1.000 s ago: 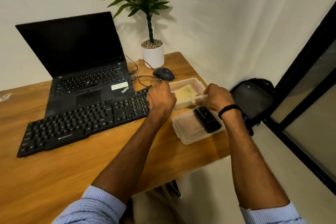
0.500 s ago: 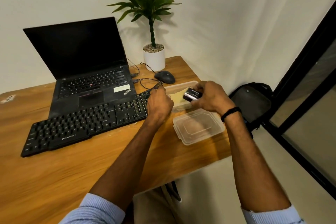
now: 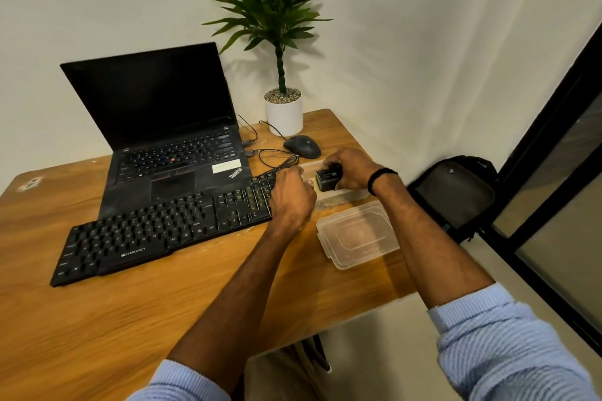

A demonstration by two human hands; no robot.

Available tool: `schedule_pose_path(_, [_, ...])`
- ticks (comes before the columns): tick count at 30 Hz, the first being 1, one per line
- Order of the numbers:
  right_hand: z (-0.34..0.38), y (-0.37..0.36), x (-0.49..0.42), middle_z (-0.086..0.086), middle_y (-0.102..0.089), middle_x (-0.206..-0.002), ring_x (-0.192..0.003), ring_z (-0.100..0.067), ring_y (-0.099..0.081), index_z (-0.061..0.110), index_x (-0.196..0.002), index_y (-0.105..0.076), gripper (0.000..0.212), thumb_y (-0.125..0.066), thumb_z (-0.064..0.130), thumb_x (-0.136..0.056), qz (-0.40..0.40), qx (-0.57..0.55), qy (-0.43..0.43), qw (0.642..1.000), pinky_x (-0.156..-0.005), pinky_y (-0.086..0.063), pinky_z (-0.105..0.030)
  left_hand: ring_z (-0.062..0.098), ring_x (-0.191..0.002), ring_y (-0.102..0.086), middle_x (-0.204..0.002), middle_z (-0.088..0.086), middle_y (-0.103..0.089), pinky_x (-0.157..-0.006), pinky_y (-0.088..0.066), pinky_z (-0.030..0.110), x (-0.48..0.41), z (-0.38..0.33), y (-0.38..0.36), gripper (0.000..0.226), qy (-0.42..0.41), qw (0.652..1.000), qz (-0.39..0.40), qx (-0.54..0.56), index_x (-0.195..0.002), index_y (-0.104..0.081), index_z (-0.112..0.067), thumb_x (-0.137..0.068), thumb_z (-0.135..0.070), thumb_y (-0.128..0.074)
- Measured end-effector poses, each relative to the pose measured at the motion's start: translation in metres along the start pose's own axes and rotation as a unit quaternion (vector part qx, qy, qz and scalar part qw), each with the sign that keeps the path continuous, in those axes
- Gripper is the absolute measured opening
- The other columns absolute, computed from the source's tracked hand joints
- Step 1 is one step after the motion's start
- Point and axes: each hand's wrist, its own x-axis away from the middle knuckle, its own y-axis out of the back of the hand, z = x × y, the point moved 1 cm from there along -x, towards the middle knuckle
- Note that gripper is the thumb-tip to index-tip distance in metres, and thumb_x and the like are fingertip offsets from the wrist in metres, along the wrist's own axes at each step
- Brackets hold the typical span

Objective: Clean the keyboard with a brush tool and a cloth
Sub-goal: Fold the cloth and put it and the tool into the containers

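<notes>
the right hand (image 3: 350, 169) is curled tight around a small black brush tool (image 3: 328, 180), holding it over the clear plastic container (image 3: 345, 197) at the far right of the table. the left hand (image 3: 291, 197) sits beside it with fingers bent inward, resting at the right end of the black keyboard (image 3: 163, 231); whether it grips anything i cannot tell. the cloth is not clearly visible.

the keyboard lies at a slant across the wooden table (image 3: 130, 319), in front of an open laptop (image 3: 163, 140) with a dark screen. the container's lid (image 3: 356, 234) lies flat, nearer the table's front edge. a black mouse (image 3: 302, 146) and a potted plant (image 3: 282, 107) stand at the far corner, against a white wall. a dark backpack (image 3: 456, 195) sits on the floor by a black-framed glass door (image 3: 560, 156).

both forearms reach forward from rolled-up light blue sleeves (image 3: 508, 352), the right wrist wearing a black band (image 3: 379, 177).
</notes>
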Motion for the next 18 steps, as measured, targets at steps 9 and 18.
schedule_pose_path(9, [-0.031, 0.023, 0.062, -0.007, -0.072, -0.097, -0.095, -0.025, -0.066, 0.009, -0.093, -0.071, 0.019, -0.068, 0.027, -0.088, -0.177, -0.186, -0.204, 0.945, -0.074, -0.043, -0.025, 0.032, -0.091, -0.067, -0.098, 0.011, -0.072, -0.072, -0.054, 0.038, 0.034, 0.016, 0.012, 0.031, 0.094, 0.993, 0.045, -0.059, -0.096, -0.064, -0.01, -0.101, -0.039, -0.058])
schedule_pose_path(18, [-0.055, -0.008, 0.114, -0.008, -0.058, -0.076, -0.068, -0.024, -0.056, 0.005, -0.086, -0.059, 0.041, -0.059, 0.045, -0.096, -0.01, -0.189, -0.334, 0.924, -0.059, -0.044, -0.03, 0.019, -0.075, -0.068, -0.079, 0.003, -0.076, -0.08, -0.059, 0.036, 0.076, 0.019, -0.009, 0.03, 0.131, 0.965, 0.228, 0.008, -0.091, -0.075, -0.008, -0.1, -0.034, -0.064])
